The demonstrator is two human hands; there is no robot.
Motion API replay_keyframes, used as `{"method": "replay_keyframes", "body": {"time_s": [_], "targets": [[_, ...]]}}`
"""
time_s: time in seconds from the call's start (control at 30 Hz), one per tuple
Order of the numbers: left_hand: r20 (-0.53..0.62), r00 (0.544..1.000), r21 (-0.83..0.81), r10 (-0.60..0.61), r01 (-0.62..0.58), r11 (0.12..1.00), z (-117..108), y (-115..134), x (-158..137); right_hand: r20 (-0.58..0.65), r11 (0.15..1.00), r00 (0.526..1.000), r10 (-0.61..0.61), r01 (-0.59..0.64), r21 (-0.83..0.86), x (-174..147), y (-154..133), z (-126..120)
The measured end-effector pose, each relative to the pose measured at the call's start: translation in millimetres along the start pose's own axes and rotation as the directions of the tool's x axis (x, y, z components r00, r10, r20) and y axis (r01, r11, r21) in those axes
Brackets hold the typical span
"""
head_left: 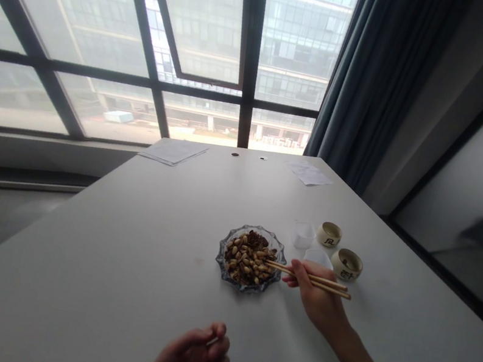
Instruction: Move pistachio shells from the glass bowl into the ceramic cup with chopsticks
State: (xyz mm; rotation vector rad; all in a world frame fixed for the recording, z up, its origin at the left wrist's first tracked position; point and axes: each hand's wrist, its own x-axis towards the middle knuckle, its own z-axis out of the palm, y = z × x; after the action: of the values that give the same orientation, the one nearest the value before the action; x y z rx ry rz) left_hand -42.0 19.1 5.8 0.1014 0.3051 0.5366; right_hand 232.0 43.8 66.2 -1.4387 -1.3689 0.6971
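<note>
A pair of wooden chopsticks [322, 280] is in my right hand [319, 296], its fingers closed around them. Their tips reach into the right side of a scalloped glass bowl [220, 270], touching the pile of nuts in it. The nuts [246, 261] look like pistachios, with a darker reddish-brown heap [258, 239] of small pieces at the back. Whether the tips grip a nut is too small to tell. My left hand [197, 359] rests in front of the bowl, apart from it, fingers curled in toward the thumb; nothing shows in it.
Beyond my right hand stand a clear plastic container [303, 234], a second clear one [319, 257] partly hidden by the hand, and two ceramic cups [329, 235] with dark characters. Paper sheets [173, 151] lie at the far end of the white table [130, 236], near the windows.
</note>
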Motion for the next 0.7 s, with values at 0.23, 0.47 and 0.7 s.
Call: {"method": "replay_keyframes", "body": {"time_s": [0.23,0.47,0.7], "targets": [[0.006,1.0,0.01,0.008,-0.008,1.0,0.1,0.1,0.0,-0.084,0.988,0.992,0.091,-0.08,0.129,-0.5,4.4,0.7],[0.006,1.0,0.029,0.001,-0.001,1.0,-0.9,1.1,0.9,-0.139,0.978,0.983,0.123,-0.096,0.187,-0.2,-0.4,-5.3],[-0.012,1.0,0.02,0.006,-0.006,1.0,-1.2,-1.0,-0.8,-0.358,0.969,0.929,0.091,0.001,0.249,-2.2,-14.1,-45.5]]}}
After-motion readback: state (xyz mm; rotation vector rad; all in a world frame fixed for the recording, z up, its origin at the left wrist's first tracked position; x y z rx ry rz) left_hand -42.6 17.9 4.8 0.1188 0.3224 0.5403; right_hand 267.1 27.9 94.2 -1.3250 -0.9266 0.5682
